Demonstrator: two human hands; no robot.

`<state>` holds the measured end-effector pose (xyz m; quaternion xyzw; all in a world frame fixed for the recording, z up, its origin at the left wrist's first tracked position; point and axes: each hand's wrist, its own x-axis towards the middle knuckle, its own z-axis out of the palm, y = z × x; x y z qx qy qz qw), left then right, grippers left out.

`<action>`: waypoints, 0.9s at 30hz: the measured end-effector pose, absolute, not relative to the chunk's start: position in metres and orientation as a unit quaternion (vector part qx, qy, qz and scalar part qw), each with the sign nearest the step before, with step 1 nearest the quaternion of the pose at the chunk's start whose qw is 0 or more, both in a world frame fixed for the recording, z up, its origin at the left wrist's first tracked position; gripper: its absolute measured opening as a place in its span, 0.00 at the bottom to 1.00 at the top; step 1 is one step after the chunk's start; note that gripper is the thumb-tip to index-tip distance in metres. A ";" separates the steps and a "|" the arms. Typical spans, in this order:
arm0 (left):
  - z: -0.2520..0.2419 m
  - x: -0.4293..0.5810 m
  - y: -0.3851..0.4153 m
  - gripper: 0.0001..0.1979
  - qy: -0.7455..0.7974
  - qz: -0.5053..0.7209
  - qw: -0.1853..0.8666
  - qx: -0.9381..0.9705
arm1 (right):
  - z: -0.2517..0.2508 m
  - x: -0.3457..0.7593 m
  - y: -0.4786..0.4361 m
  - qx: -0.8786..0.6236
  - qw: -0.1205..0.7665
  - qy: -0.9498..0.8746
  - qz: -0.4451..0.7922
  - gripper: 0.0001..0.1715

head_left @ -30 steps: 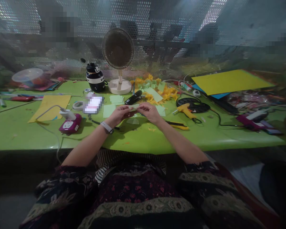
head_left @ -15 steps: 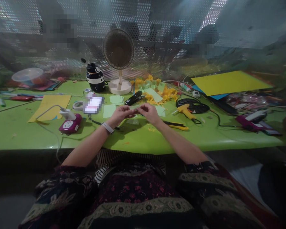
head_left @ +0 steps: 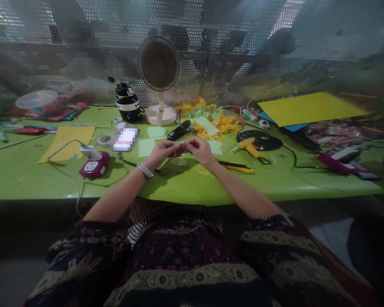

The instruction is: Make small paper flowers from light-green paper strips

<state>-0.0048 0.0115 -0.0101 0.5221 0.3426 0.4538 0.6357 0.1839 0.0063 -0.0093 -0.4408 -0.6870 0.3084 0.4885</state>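
Note:
My left hand (head_left: 163, 154) and my right hand (head_left: 200, 151) meet above the green table (head_left: 179, 185), fingertips pinched together. Whatever sits between them is too small to make out. A watch with a pale band is on my left wrist. Light green paper pieces (head_left: 146, 148) lie just beyond my left hand, and a small pale piece (head_left: 178, 162) rests below the fingers. Behind the hands is a black stapler (head_left: 179, 130). Yellow paper flowers (head_left: 227, 124) are heaped further back. A yellow cutter (head_left: 238, 168) lies by my right forearm.
A white fan (head_left: 161, 115) and a dark bottle (head_left: 128, 104) stand at the back. On the left are a lit phone (head_left: 125, 140) and a purple power adapter (head_left: 95, 165) with a cable. A yellow glue gun (head_left: 250, 147) and coloured sheets (head_left: 310, 108) are on the right.
My fingertips have shifted slightly against each other, still pinched at nearly the same spot. The camera view has moved very slightly.

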 end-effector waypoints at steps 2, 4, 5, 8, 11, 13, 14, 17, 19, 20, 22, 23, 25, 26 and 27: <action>-0.009 -0.005 0.011 0.22 0.345 0.452 0.632 0.527 | -0.009 0.183 0.006 -0.437 0.493 -0.685 0.311 0.31; -0.008 -0.004 0.010 0.22 0.354 0.451 0.626 0.529 | -0.009 0.183 0.005 -0.430 0.497 -0.682 0.321 0.32; -0.007 -0.004 0.010 0.22 0.358 0.451 0.623 0.530 | -0.009 0.182 0.005 -0.427 0.498 -0.681 0.325 0.32; -0.006 -0.004 0.009 0.23 0.361 0.452 0.619 0.531 | -0.009 0.182 0.004 -0.427 0.500 -0.677 0.331 0.33; -0.006 -0.003 0.008 0.24 0.358 0.456 0.620 0.529 | -0.008 0.181 0.004 -0.425 0.502 -0.677 0.329 0.33; -0.006 -0.003 0.008 0.24 0.357 0.459 0.620 0.527 | -0.008 0.181 0.004 -0.423 0.504 -0.676 0.330 0.32; -0.006 -0.003 0.008 0.24 0.356 0.460 0.620 0.527 | -0.008 0.181 0.004 -0.423 0.506 -0.674 0.332 0.32; -0.007 -0.002 0.009 0.25 0.351 0.462 0.619 0.529 | -0.008 0.181 0.003 -0.420 0.517 -0.666 0.335 0.31; -0.007 -0.002 0.009 0.26 0.350 0.460 0.620 0.530 | -0.008 0.180 0.003 -0.416 0.526 -0.661 0.337 0.31; -0.007 -0.002 0.009 0.26 0.349 0.459 0.622 0.530 | -0.009 0.180 0.003 -0.415 0.530 -0.657 0.339 0.30; -0.007 -0.001 0.008 0.26 0.349 0.460 0.622 0.529 | -0.009 0.179 0.003 -0.415 0.540 -0.646 0.346 0.30; -0.007 -0.001 0.008 0.26 0.349 0.463 0.622 0.527 | -0.009 0.179 0.003 -0.414 0.546 -0.637 0.353 0.30; -0.007 -0.001 0.008 0.26 0.346 0.468 0.623 0.522 | -0.009 0.178 0.004 -0.411 0.557 -0.615 0.379 0.32; -0.007 0.000 0.008 0.26 0.343 0.471 0.625 0.519 | -0.009 0.178 0.003 -0.409 0.557 -0.604 0.397 0.34; -0.007 0.000 0.008 0.27 0.340 0.472 0.627 0.518 | -0.009 0.178 0.003 -0.408 0.552 -0.597 0.415 0.35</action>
